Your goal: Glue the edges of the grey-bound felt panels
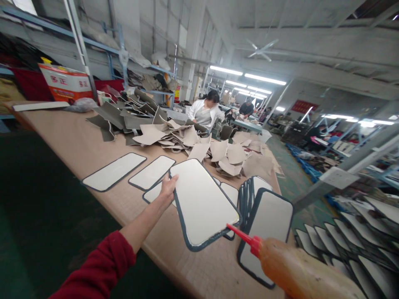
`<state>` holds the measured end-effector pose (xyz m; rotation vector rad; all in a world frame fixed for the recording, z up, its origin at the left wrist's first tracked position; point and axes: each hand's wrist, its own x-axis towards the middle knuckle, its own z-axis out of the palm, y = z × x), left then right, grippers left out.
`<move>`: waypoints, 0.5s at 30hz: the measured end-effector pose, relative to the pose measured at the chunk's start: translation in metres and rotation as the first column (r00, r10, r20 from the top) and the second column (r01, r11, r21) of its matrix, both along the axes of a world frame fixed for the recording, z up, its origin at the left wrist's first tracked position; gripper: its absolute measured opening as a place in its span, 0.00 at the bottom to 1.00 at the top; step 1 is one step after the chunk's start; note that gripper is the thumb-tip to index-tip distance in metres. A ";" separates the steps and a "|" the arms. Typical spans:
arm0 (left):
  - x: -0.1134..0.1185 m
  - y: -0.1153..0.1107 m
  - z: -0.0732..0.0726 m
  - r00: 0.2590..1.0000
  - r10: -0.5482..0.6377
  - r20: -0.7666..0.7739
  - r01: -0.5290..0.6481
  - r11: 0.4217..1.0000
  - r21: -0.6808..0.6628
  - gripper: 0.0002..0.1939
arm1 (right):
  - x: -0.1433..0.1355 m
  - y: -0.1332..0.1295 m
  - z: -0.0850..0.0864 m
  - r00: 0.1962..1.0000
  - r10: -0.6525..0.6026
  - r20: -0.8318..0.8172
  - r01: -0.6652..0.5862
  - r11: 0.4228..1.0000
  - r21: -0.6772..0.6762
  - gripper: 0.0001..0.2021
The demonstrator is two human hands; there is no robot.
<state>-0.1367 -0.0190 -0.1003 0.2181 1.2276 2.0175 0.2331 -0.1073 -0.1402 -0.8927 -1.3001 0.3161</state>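
Note:
My left hand [168, 187] is closed on the left edge of a white panel [204, 199] with rounded corners and a dark rim, raised at a tilt over the table. From the lower right comes a squeeze bottle [299, 265] of amber liquid, its red nozzle [241, 234] pointing at the panel's lower right corner. A shiny line shows along the panel's inner edge there. My right hand is outside the picture. Similar rimmed panels lie on the table: a long one [114, 172], a smaller one [151, 172] and others partly hidden under the held panel.
Behind the panels, loose beige and grey pieces [190, 139] are heaped on the brown table [62, 124]. A dark-rimmed panel [268, 220] leans by a stack of panels [247, 199] at the right. More panels [339, 241] stand in rows beyond. A person [205, 112] sits behind the heap.

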 end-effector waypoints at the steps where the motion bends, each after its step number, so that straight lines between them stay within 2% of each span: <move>1: 0.000 0.000 0.000 1.000 -0.001 0.002 0.001 1.000 -0.006 0.08 | 0.002 0.003 -0.003 0.999 -0.012 -0.030 0.013 1.000 0.029 0.27; 3: 0.001 0.000 -0.001 1.000 -0.003 0.009 0.003 1.000 -0.020 0.06 | 0.005 0.009 -0.010 0.997 0.009 -0.076 -0.006 0.999 0.043 0.26; 7: 0.001 0.001 -0.001 1.000 -0.002 0.026 0.002 1.000 -0.025 0.05 | -0.002 0.015 -0.026 0.985 0.145 -0.099 -0.149 0.988 -0.035 0.16; 10: -0.001 0.002 -0.001 0.999 0.032 0.036 -0.031 0.999 -0.016 0.06 | -0.016 0.010 -0.035 0.972 0.174 -0.156 -0.180 0.983 -0.023 0.16; 12: -0.005 0.002 -0.001 0.996 0.074 0.049 -0.074 0.997 -0.019 0.07 | -0.028 0.004 -0.031 0.960 0.198 -0.198 -0.206 0.978 -0.021 0.18; 15: -0.012 0.000 -0.001 0.984 0.157 0.084 -0.156 0.988 -0.017 0.09 | -0.043 -0.006 -0.003 0.940 0.218 -0.262 -0.234 0.972 -0.032 0.20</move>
